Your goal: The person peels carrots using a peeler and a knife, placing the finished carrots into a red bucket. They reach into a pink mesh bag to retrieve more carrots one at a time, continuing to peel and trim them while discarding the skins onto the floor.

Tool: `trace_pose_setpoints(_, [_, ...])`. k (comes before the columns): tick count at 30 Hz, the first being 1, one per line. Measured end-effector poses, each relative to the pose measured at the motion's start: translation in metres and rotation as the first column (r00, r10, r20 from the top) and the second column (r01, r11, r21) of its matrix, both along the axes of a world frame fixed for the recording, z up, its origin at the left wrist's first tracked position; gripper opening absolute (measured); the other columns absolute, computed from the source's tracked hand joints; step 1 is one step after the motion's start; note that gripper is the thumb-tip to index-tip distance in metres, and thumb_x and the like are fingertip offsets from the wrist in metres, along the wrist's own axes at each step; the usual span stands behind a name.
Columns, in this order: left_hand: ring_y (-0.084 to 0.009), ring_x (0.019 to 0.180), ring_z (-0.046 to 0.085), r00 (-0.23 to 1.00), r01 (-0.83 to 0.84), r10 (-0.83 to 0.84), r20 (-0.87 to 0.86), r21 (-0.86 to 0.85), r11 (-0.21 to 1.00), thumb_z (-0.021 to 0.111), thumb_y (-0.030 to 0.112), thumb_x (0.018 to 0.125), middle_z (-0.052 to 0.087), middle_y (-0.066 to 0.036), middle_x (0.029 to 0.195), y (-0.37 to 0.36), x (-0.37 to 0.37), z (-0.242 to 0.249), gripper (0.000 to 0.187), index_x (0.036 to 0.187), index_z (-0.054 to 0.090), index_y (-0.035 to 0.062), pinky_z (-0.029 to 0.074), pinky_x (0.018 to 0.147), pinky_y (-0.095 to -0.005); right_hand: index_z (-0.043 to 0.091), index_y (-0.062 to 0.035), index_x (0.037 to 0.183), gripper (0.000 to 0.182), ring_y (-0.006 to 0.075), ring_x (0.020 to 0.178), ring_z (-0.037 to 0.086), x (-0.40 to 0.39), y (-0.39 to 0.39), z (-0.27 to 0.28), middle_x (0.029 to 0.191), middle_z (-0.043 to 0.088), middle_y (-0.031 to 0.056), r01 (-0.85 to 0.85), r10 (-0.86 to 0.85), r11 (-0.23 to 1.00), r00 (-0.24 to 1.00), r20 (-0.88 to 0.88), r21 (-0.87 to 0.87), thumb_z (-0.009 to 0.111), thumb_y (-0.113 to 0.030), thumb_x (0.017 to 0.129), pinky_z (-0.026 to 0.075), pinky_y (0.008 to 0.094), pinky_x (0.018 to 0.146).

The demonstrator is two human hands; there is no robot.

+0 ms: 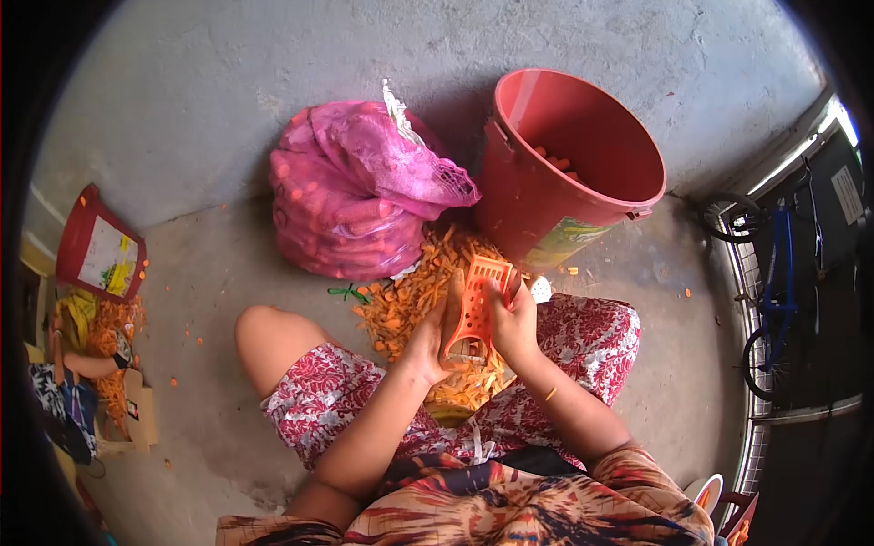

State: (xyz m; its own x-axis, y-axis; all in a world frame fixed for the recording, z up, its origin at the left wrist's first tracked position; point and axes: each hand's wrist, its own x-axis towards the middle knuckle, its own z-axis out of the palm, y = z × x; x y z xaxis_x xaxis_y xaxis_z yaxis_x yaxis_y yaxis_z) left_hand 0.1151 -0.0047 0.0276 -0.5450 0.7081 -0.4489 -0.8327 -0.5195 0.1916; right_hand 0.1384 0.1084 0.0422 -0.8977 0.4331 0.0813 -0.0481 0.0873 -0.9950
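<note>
In the head view, my left hand (430,338) is closed along the left side of an orange plastic grater (474,305) with slots and round holes. My right hand (515,326) grips its right side, thumb on the front and the other fingers mostly hidden behind. The grater stands tilted between my hands, above my lap. Carrot shavings (396,314) are heaped on the floor below and just beyond it. More shavings lie in a yellowish container (452,414) between my legs, partly covered by my forearms.
A pink mesh sack of carrots (350,214) and a tall red bucket (514,168) with carrot pieces inside stand against the wall. At left, another person's arm (91,366) is near a tipped red bucket (84,232) and shavings. A blue bicycle (780,264) stands at right.
</note>
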Motion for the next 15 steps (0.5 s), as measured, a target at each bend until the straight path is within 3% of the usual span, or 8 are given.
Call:
trace_pose_setpoints(3, [-0.0193, 0.077, 0.058, 0.999, 0.035, -0.035, 0.003, 0.039, 0.999, 0.034, 0.039, 0.087, 0.058, -0.006, 0.093, -0.001, -0.002, -0.018, 0.038, 0.107, 0.048, 0.0099, 0.050, 0.060, -0.0338, 0.050, 0.0010, 0.085, 0.010, 0.0095, 0.060, 0.051, 0.000, -0.004, -0.002, 0.065, 0.055, 0.0083, 0.015, -0.015, 0.999, 1.000, -0.009, 0.040, 0.050, -0.009, 0.082, 0.042, 0.0254, 0.053])
trace_pose_setpoints(6, [-0.0183, 0.070, 0.056, 0.988, 0.131, -0.138, -0.074, -0.098, 0.987, 0.033, 0.042, 0.087, 0.056, -0.005, 0.086, -0.001, 0.003, -0.008, 0.040, 0.103, 0.049, 0.0087, 0.048, 0.054, -0.0336, 0.050, 0.0007, 0.085, 0.011, 0.0117, 0.058, 0.050, -0.004, 0.006, -0.015, 0.064, 0.055, 0.0093, 0.067, -0.052, 0.945, 0.997, -0.055, 0.320, 0.051, -0.009, 0.081, 0.042, 0.0273, 0.053])
trace_pose_setpoints(7, [-0.0176, 0.069, 0.055, 0.979, 0.175, -0.180, -0.091, -0.066, 0.982, 0.033, 0.043, 0.087, 0.055, -0.004, 0.083, -0.003, 0.004, -0.012, 0.041, 0.102, 0.049, 0.0081, 0.047, 0.053, -0.0328, 0.050, 0.0009, 0.084, 0.011, 0.0141, 0.057, 0.048, -0.012, 0.011, -0.010, 0.063, 0.053, 0.0118, 0.132, -0.093, 0.949, 0.985, -0.146, 0.288, 0.051, -0.009, 0.080, 0.041, 0.0294, 0.053])
trace_pose_setpoints(8, [-0.0170, 0.067, 0.054, 0.969, 0.218, -0.221, -0.109, -0.034, 0.975, 0.033, 0.044, 0.087, 0.053, -0.004, 0.080, -0.006, 0.005, -0.018, 0.042, 0.102, 0.049, 0.0075, 0.046, 0.052, -0.0321, 0.051, 0.0009, 0.084, 0.011, 0.0151, 0.057, 0.048, -0.018, 0.019, 0.001, 0.063, 0.053, 0.0126, 0.182, -0.179, 0.953, 0.983, -0.037, 0.242, 0.050, -0.009, 0.081, 0.040, 0.0299, 0.053])
trace_pose_setpoints(9, [-0.0164, 0.066, 0.052, 0.957, 0.261, -0.260, -0.130, -0.003, 0.965, 0.033, 0.044, 0.087, 0.052, -0.003, 0.077, -0.008, 0.007, -0.022, 0.043, 0.101, 0.049, 0.0069, 0.045, 0.050, -0.0313, 0.050, 0.0006, 0.084, 0.012, 0.0153, 0.057, 0.048, -0.035, 0.037, -0.011, 0.063, 0.052, 0.0124, 0.295, -0.276, 0.929, 0.954, -0.113, 0.225, 0.049, -0.011, 0.082, 0.040, 0.0296, 0.054])
trace_pose_setpoints(10, [-0.0155, 0.066, 0.050, 0.941, 0.314, -0.310, -0.136, 0.006, 0.950, 0.033, 0.045, 0.086, 0.048, -0.003, 0.073, -0.006, 0.014, -0.016, 0.044, 0.099, 0.047, 0.0053, 0.043, 0.050, -0.0295, 0.050, 0.0003, 0.082, 0.014, 0.0149, 0.056, 0.048, -0.051, 0.066, -0.032, 0.063, 0.053, 0.0097, 0.405, -0.420, 0.821, 0.906, -0.055, 0.404, 0.049, -0.013, 0.083, 0.040, 0.0293, 0.053])
trace_pose_setpoints(13, [-0.0170, 0.072, 0.050, 0.934, 0.293, -0.318, -0.163, -0.163, 0.942, 0.038, 0.043, 0.086, 0.049, -0.006, 0.078, -0.005, 0.031, -0.004, 0.040, 0.099, 0.044, 0.0054, 0.045, 0.055, -0.0325, 0.049, 0.0005, 0.080, 0.015, 0.0123, 0.055, 0.047, -0.069, 0.088, -0.008, 0.065, 0.053, 0.0075, 0.514, -0.489, 0.846, 0.854, -0.176, 0.144, 0.047, -0.014, 0.084, 0.040, 0.0281, 0.053])
trace_pose_setpoints(15, [-0.0173, 0.073, 0.050, 0.951, 0.284, -0.288, -0.109, -0.049, 0.958, 0.040, 0.041, 0.085, 0.049, -0.006, 0.079, -0.008, 0.025, -0.007, 0.037, 0.100, 0.042, 0.0073, 0.046, 0.057, -0.0343, 0.051, 0.0007, 0.083, 0.015, 0.0115, 0.058, 0.049, -0.066, 0.087, -0.001, 0.067, 0.055, 0.0077, 0.442, -0.420, 0.889, 0.892, -0.167, 0.124, 0.046, -0.013, 0.085, 0.041, 0.0269, 0.055])
